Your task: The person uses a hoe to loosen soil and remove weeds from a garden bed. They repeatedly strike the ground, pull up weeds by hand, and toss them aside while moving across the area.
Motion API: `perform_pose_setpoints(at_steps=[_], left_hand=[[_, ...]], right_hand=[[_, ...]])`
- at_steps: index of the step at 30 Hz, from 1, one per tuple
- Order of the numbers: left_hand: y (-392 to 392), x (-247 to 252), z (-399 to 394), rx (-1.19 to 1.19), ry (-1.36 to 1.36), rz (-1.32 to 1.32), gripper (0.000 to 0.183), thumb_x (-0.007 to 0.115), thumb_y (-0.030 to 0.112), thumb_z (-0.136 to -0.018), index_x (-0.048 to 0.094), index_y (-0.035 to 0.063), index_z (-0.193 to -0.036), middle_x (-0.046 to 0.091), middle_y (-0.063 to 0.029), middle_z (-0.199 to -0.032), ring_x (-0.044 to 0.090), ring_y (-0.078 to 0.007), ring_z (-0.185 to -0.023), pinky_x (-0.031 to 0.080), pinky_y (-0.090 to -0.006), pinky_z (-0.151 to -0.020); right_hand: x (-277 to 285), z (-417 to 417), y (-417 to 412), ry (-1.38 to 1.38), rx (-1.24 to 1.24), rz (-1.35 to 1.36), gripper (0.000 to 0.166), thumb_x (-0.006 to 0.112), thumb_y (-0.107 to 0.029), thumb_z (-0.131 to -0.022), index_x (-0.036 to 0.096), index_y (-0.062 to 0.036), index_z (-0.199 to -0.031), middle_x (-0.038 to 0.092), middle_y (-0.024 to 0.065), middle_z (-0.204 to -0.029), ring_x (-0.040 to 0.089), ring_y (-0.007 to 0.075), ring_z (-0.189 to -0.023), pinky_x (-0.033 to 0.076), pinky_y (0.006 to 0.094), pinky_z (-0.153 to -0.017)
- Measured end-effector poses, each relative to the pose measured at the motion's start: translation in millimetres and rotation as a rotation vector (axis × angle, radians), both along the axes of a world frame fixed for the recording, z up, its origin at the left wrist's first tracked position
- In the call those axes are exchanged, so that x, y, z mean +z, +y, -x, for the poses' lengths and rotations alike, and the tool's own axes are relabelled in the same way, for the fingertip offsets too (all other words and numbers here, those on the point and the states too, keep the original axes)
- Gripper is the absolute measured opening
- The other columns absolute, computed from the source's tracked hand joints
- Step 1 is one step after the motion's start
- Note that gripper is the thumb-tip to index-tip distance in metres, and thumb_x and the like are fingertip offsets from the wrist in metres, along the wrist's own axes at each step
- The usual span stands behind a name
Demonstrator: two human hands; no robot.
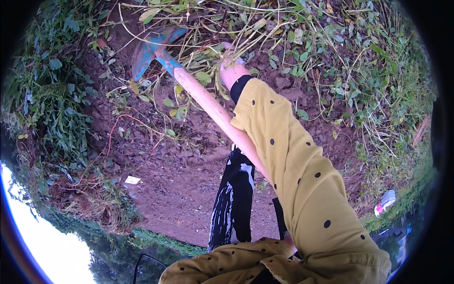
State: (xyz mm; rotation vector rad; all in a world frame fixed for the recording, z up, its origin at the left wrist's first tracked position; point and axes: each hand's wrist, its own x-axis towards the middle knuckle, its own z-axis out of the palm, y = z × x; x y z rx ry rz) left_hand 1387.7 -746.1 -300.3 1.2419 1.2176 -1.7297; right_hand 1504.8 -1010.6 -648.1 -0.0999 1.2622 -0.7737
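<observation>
A hoe lies slantwise before me, its worn blue metal head (150, 49) at the upper left among stems and soil. Its pale wooden handle (212, 106) runs down to the right and passes behind my right sleeve. My right hand (232, 65) reaches into a bunch of long plant stems (244, 33); they converge at its fingers, which are closed around them and partly covered by leaves. Of my left hand (291, 245) only a sliver shows by the cuff at the bottom. The sleeves hide its fingers and the handle's far end.
Leafy vines (340, 56) spread across the top and right. Dense green plants (53, 78) stand at left, above a heap of dry roots (99, 202). Bare brown soil (177, 198) surrounds my dark-trousered leg (234, 198). A white scrap (133, 180) and a plastic bag (386, 202) lie on the ground.
</observation>
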Motion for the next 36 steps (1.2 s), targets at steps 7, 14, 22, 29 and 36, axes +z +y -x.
perform_pose_setpoints(at_steps=[7,14,22,29,36], left_hand=[[10.2,1.4,-13.9,-0.034,-0.067,0.128,0.023,0.056,0.020,-0.079,0.048,0.0017,-0.089,0.051,-0.0120,-0.063,0.055,-0.0270,-0.064,0.047,-0.0369,-0.067],[31.7,-14.9,24.1,-0.044,-0.132,0.360,0.022,0.056,0.021,-0.079,0.046,0.0020,-0.086,0.050,-0.0116,-0.061,0.055,-0.0268,-0.063,0.047,-0.0374,-0.067],[14.7,-40.1,49.9,-0.269,-0.122,0.168,0.019,0.051,0.025,-0.082,0.046,0.0060,-0.083,0.045,-0.0075,-0.059,0.049,-0.0232,-0.058,0.046,-0.0402,-0.063],[23.6,-50.1,72.0,-0.458,-0.191,0.073,0.020,0.054,0.029,-0.077,0.046,0.0131,-0.068,0.044,-0.0037,-0.054,0.045,-0.0209,-0.051,0.042,-0.0403,-0.062],[48.9,-65.7,80.5,-0.531,-0.266,0.019,0.021,0.057,0.029,-0.073,0.045,0.0137,-0.064,0.043,-0.0031,-0.051,0.043,-0.0198,-0.050,0.040,-0.0377,-0.061]], right_hand=[[7.4,61.6,44.9,0.259,0.220,0.476,0.033,0.033,-0.021,-0.096,0.043,-0.0035,-0.122,0.054,0.0101,-0.103,0.050,0.0170,-0.093,0.039,0.0246,-0.085],[94.5,161.8,68.1,-0.039,0.265,-0.053,0.045,0.058,-0.038,-0.079,0.058,-0.0076,-0.112,0.058,0.0060,-0.101,0.047,0.0163,-0.095,0.033,0.0276,-0.086],[187.3,327.9,166.7,0.232,0.560,-0.129,0.041,0.070,-0.031,-0.069,0.055,-0.0041,-0.096,0.053,-0.0014,-0.074,0.046,0.0074,-0.063,0.035,0.0241,-0.051],[86.7,469.8,379.3,0.846,0.698,0.146,0.015,0.064,-0.016,-0.076,0.058,-0.0024,-0.072,0.050,0.0006,-0.055,0.045,0.0118,-0.051,0.039,0.0277,-0.055],[76.3,424.8,397.1,1.035,0.016,-0.332,0.086,0.076,-0.025,-0.064,0.027,-0.0012,-0.131,0.060,0.0205,-0.097,0.059,0.0259,-0.083,0.046,0.0325,-0.078]])
